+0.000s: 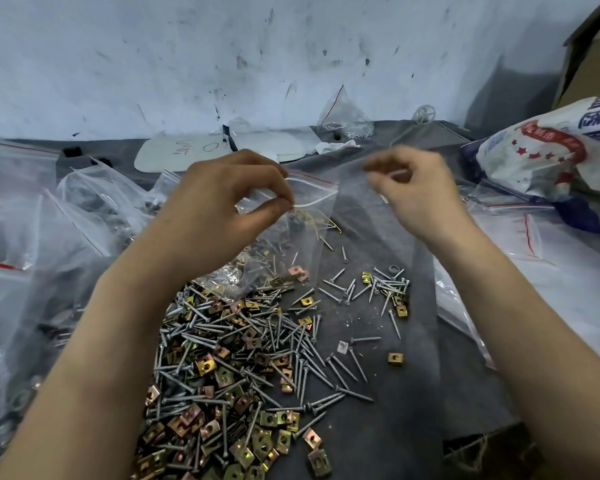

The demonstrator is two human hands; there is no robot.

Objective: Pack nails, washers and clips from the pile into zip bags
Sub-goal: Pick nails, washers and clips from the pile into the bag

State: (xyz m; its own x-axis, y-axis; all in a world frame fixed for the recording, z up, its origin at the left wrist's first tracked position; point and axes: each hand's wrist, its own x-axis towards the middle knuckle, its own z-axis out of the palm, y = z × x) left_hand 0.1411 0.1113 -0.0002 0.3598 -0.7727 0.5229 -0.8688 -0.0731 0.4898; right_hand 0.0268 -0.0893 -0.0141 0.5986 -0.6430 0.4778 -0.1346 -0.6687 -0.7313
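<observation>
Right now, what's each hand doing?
Left hand: pinched shut on the zip bag at its top edge.
Right hand: fingers curled, blurred; cannot tell what, if anything, it holds.

2 hands (222, 199), 1 held zip bag (302, 216), countless nails (291, 344).

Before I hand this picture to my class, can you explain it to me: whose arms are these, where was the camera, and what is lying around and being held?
There is no machine here: the arms belong to a person wearing a camera on the head, looking down at their own work. The left hand pinches the mouth of a clear zip bag, which hangs above the pile of nails and brass-coloured clips on a dark grey cloth. The right hand is blurred; what it holds is unclear. Other bags lie at the left, and a printed sack at the right.
</observation>
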